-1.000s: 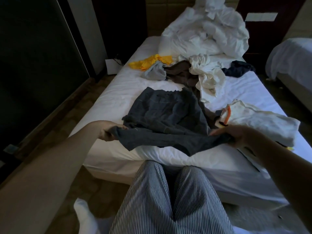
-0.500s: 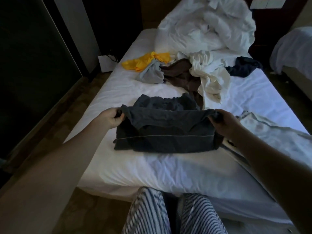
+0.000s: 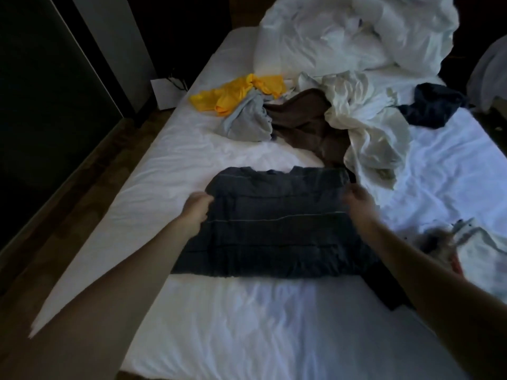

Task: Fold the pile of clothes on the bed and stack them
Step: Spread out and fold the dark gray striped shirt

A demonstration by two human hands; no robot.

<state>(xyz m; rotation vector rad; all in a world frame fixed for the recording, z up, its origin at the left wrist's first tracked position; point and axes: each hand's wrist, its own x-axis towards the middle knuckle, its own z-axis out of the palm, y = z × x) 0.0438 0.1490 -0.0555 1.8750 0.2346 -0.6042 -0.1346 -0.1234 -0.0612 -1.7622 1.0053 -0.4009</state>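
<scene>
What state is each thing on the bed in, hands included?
dark grey garment, folded, flat
left hand, at its left edge, grip blurred
right hand, at its right edge, blurred
yellow garment, crumpled
light grey garment, crumpled
brown garment, crumpled
cream garment, crumpled
navy garment, crumpled
duvet, bunched

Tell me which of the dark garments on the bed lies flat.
The dark striped garment, nearest the person; the brown garment and navy garment behind it lie crumpled.

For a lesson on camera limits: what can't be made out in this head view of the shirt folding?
Head view only:
1. Left hand, right hand: motion blur hides their grip on the shirt.
2. White garment at right: blurred, cut off by the edge.
3. Brown garment: partly under the cream garment.
</scene>
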